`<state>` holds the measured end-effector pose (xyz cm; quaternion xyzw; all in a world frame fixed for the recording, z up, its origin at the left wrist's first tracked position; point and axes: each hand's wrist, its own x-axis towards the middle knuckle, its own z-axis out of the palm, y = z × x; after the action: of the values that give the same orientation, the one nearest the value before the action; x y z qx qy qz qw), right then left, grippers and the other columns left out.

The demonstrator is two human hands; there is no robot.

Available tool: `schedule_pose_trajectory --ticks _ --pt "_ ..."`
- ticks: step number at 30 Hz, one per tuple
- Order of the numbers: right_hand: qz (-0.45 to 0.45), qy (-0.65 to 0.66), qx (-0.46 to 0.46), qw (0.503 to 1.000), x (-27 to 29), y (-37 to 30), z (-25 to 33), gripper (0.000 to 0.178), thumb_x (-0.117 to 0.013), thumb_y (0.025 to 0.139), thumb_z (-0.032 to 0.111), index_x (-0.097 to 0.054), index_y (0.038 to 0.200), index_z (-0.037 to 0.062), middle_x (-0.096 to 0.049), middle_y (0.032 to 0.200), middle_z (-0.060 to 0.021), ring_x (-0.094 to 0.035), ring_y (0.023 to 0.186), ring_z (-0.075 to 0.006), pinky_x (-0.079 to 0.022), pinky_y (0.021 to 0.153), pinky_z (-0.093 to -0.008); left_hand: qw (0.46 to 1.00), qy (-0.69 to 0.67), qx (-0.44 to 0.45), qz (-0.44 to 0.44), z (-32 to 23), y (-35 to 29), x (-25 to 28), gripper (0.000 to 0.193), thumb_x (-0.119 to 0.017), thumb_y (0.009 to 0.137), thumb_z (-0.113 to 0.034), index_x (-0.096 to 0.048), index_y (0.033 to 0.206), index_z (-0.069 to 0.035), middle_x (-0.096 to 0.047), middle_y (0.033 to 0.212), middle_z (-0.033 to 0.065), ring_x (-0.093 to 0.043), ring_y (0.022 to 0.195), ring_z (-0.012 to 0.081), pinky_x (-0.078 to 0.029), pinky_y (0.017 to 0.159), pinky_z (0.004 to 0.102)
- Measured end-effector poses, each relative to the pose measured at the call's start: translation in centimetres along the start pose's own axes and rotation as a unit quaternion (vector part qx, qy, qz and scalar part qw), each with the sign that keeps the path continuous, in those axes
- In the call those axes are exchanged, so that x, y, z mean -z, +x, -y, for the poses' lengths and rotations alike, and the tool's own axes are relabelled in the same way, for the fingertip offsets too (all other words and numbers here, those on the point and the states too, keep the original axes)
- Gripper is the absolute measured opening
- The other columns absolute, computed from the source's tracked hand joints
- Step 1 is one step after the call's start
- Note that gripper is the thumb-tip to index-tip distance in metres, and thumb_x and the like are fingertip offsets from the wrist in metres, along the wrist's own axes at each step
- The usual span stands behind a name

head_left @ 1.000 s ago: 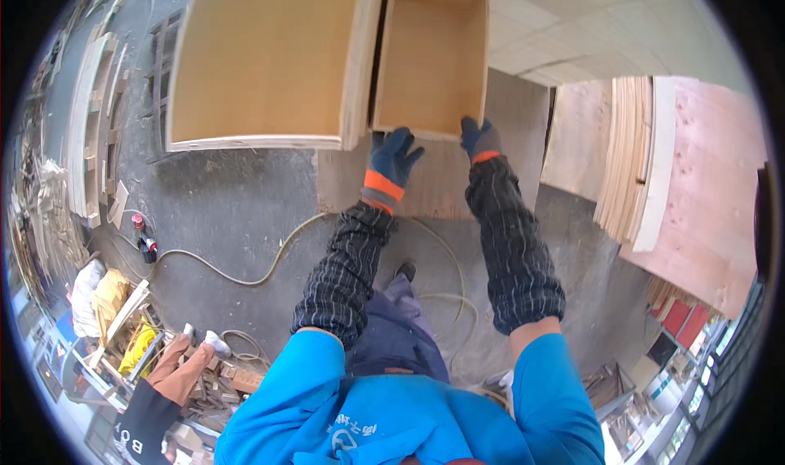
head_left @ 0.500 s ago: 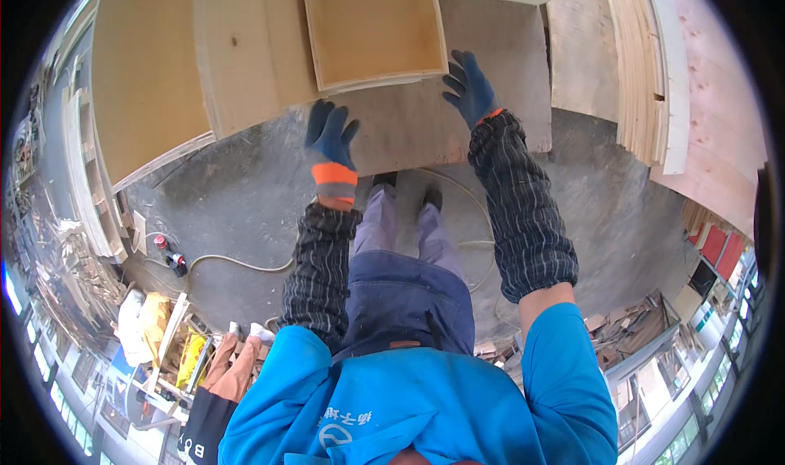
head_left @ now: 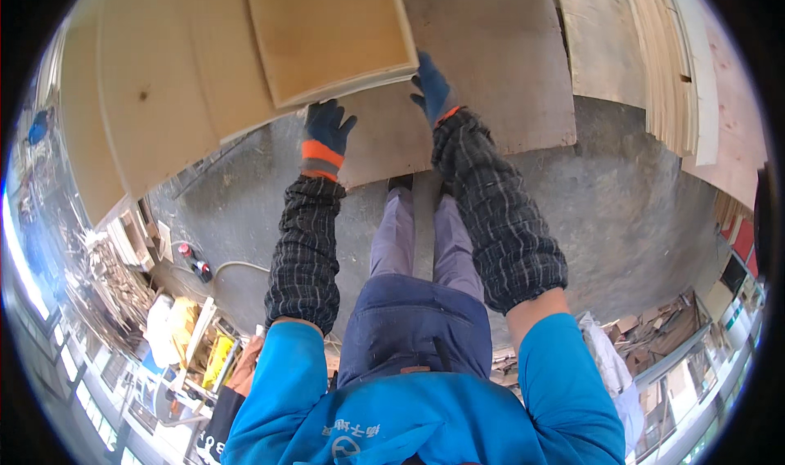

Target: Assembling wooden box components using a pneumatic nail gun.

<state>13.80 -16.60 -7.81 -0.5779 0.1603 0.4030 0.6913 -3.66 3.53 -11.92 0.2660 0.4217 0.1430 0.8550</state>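
Note:
A stack of thin, light-brown wood sheets (head_left: 335,35) with pale edges lies at the top, overlapping larger boards. My left hand (head_left: 327,128), in a blue glove with an orange cuff, is at the stack's near edge; its fingertips meet that edge and its thumb stands apart. At the near right corner is my right hand (head_left: 435,89), gloved alike, with fingers along the side and thumb spread. Both hands look open, with palms toward the sheets. Whether the right fingertips press on the wood is hard to tell.
Large plywood boards (head_left: 176,80) spread to the left. A brown panel (head_left: 491,80) lies low beyond my feet. Stacked panels (head_left: 654,56) stand at the right. On the floor at left are a bottle (head_left: 195,262) and a hose (head_left: 245,265); wood scraps (head_left: 114,277) pile behind.
My right hand has moved left to the stack's corner, and my left hand has come up to its near edge. The view has shifted, so the boards appear farther left.

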Motion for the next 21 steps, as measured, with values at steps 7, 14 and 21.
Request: schedule_pose_trajectory --ticks 7,14,21 --pt "-0.108 0.052 -0.008 0.993 4.8 1.8 -5.3 0.075 -0.065 0.101 0.061 -0.054 0.159 0.0148 -0.062 0.150 0.0013 -0.059 0.131 -0.0144 -0.056 0.095 -0.0385 0.996 -0.002 0.039 -0.084 2.4 2.3 0.3 0.051 -0.063 0.107 -0.020 -0.049 0.153 -0.003 -0.034 0.169 0.0169 -0.040 0.150 0.0493 -0.042 0.117 0.0751" --pt "-0.050 0.201 -0.113 0.972 3.6 3.9 -6.1 0.097 -0.072 0.097 0.061 -0.029 0.171 0.0156 -0.025 0.177 -0.0162 -0.029 0.159 -0.0433 -0.036 0.122 -0.0590 0.993 -0.032 0.058 -0.100 3.8 5.0 1.6 0.047 -0.067 0.102 -0.014 -0.051 0.145 -0.003 -0.045 0.156 0.0204 -0.046 0.144 0.0529 -0.044 0.115 0.0774" --pt "-0.079 0.279 -0.160 0.944 3.7 8.0 -8.8 0.099 -0.070 0.099 0.057 -0.020 0.172 0.0127 -0.021 0.176 -0.0185 -0.023 0.161 -0.0422 -0.031 0.126 -0.0612 0.982 -0.122 0.098 -0.108 8.4 8.5 4.2 0.049 -0.061 0.104 -0.009 -0.046 0.151 -0.006 -0.041 0.161 0.0196 -0.038 0.149 0.0548 -0.036 0.119 0.0790"
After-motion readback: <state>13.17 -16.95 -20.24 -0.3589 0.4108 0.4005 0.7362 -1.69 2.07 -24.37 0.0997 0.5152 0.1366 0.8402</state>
